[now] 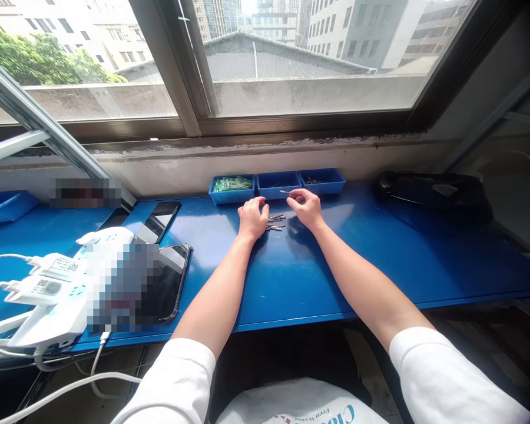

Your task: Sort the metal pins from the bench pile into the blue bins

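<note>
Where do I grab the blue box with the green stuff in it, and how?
I'd probably hold the blue box by the raised rim at its left end, coming from the left. The middle box sits close on its right, the pale wall is behind it, and the left hand is near its front right corner, so those sides look tighter.

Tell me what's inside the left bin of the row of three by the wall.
That bin holds a heap of green pieces, too small to identify. They cover the bottom, so anything lying beneath them cannot be seen.
</note>
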`<act>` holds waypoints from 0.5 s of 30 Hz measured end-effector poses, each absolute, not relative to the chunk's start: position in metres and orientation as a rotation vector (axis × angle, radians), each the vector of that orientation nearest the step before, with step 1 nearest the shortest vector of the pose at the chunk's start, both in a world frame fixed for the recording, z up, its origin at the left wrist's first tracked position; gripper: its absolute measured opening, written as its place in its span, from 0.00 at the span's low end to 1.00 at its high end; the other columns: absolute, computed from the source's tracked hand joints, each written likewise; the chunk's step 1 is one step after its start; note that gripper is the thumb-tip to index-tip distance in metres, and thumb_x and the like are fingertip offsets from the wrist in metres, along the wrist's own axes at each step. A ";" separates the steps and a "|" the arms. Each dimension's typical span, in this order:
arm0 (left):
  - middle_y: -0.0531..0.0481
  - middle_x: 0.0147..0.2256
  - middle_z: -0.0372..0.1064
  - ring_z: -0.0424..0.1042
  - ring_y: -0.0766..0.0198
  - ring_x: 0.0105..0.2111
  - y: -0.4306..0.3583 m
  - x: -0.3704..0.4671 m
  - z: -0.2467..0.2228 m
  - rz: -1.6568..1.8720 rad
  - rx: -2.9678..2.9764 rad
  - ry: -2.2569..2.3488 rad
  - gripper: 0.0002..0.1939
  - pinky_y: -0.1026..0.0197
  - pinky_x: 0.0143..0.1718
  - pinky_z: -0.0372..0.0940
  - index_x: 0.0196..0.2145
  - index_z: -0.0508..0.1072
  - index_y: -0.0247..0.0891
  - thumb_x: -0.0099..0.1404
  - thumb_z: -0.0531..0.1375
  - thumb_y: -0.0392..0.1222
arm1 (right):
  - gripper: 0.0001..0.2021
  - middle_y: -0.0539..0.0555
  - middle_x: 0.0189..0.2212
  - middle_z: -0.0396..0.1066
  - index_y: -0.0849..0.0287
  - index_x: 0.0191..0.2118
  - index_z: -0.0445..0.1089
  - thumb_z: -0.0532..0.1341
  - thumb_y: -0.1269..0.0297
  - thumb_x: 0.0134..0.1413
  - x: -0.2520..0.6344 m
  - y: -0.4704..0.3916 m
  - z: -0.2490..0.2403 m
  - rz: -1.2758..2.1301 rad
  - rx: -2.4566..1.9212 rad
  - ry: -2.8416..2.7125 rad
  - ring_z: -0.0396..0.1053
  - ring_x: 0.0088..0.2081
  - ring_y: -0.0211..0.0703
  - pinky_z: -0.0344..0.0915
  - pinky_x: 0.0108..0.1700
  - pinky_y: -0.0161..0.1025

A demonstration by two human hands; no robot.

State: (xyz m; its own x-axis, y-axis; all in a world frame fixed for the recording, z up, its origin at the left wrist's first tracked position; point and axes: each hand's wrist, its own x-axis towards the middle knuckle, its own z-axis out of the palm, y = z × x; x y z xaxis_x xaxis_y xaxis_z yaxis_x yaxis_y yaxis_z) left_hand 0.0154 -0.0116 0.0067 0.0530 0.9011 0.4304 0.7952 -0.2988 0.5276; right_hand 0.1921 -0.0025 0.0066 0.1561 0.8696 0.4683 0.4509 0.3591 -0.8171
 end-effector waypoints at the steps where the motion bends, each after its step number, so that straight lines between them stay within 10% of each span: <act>1: 0.46 0.45 0.73 0.68 0.55 0.48 -0.011 0.015 0.006 1.071 2.161 1.771 0.14 0.52 0.51 0.56 0.47 0.68 0.40 0.65 0.51 0.42 | 0.15 0.55 0.39 0.74 0.58 0.41 0.72 0.60 0.58 0.47 0.195 0.000 0.006 0.367 -1.315 -1.495 0.69 0.37 0.45 0.67 0.43 0.44; 15: 0.46 0.45 0.71 0.66 0.53 0.49 -0.011 0.015 0.002 0.867 2.268 1.674 0.12 0.48 0.51 0.56 0.40 0.71 0.42 0.61 0.52 0.36 | 0.33 0.61 0.63 0.50 0.59 0.59 0.60 0.62 0.61 0.43 0.213 0.019 -0.007 0.060 -1.716 -1.634 0.55 0.52 0.63 0.57 0.50 0.60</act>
State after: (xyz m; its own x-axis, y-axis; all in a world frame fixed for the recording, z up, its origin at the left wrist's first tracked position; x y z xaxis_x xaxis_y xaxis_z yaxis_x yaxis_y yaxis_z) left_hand 0.0149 -0.0111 0.0018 0.1904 0.9212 0.3393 0.8086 -0.3431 0.4779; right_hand 0.2126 0.0195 -0.0070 0.1833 0.8746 0.4489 0.8392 0.0986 -0.5348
